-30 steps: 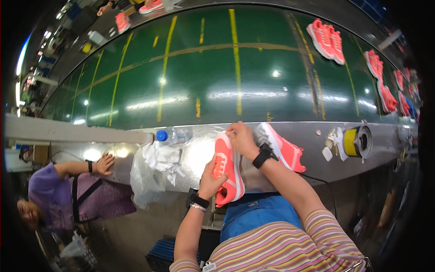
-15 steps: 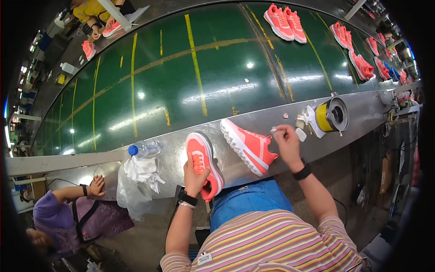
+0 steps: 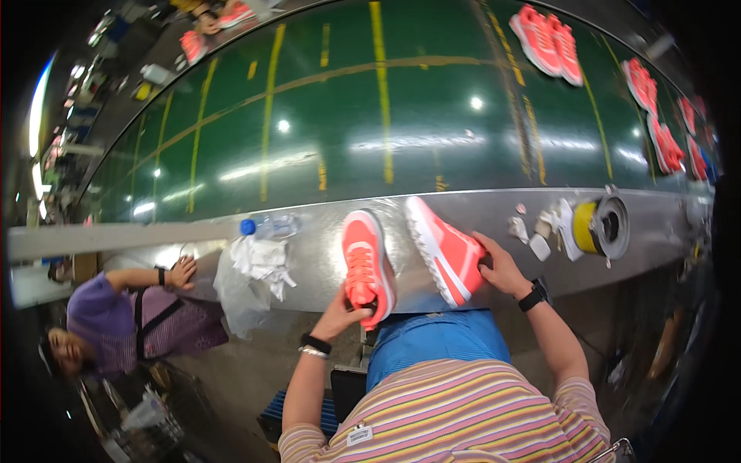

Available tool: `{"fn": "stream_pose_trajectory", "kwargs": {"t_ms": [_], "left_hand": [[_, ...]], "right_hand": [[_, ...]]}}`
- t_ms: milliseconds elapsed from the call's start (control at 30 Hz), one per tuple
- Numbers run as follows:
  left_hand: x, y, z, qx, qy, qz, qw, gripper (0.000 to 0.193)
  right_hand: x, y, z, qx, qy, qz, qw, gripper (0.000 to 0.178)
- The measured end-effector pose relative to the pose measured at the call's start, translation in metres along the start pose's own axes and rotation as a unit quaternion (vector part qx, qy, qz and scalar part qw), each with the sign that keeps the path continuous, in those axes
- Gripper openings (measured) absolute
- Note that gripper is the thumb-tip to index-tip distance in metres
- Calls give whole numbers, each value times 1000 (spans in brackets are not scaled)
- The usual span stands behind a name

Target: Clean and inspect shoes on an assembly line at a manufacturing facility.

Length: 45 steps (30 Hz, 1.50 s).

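My left hand grips the heel end of a coral sneaker, its thumb at the opening. The shoe's toe points away from me and its laces face up. Just to the right, a matching sneaker lies on its side with the white sole turned left. My right hand is closed around that shoe's collar and heel end; some fingertips are hidden behind it. Both shoes are at the metal ledge in front of me.
Right of my hand are a yellow-banded can, a white pad and crumpled scraps. A blue-capped bottle, white cloths and a plastic bag lie left. Coral sneakers stand on the green belt. Another person is at left.
My right hand has moved left from beside the white pad onto the second sneaker. My left hand keeps its shoe, now turned more upright. The whole view has shifted.
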<state>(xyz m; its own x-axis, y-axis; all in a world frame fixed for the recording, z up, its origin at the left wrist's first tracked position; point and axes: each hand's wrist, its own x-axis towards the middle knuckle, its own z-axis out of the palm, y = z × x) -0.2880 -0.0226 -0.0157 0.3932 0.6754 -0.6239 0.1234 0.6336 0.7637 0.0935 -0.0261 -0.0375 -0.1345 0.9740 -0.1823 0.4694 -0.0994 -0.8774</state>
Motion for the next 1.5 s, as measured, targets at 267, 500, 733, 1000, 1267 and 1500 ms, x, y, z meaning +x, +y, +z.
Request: {"fn": "stream_pose_trajectory", "kwargs": {"t_ms": [267, 500, 733, 1000, 1267, 1500], "left_hand": [[16, -26, 48, -88, 132, 95, 983, 31], [16, -34, 60, -198, 77, 169, 963, 30], [-6, -16, 65, -165, 152, 280, 933, 50], [-17, -12, 46, 68, 348, 266, 896, 76], [-42, 13, 29, 229, 488, 226, 812, 82], [-57, 12, 38, 263, 531, 175, 786, 81]], "right_hand": [[6, -35, 61, 470, -98, 210, 852, 61], [-7, 13, 72, 599, -90, 245, 757, 52], [18, -17, 62, 529, -205, 173, 805, 51], [2, -117, 44, 454, -159, 140, 865, 50], [22, -151, 66, 288, -33, 15, 957, 69], [15, -132, 82, 148, -19, -18, 989, 70]]}}
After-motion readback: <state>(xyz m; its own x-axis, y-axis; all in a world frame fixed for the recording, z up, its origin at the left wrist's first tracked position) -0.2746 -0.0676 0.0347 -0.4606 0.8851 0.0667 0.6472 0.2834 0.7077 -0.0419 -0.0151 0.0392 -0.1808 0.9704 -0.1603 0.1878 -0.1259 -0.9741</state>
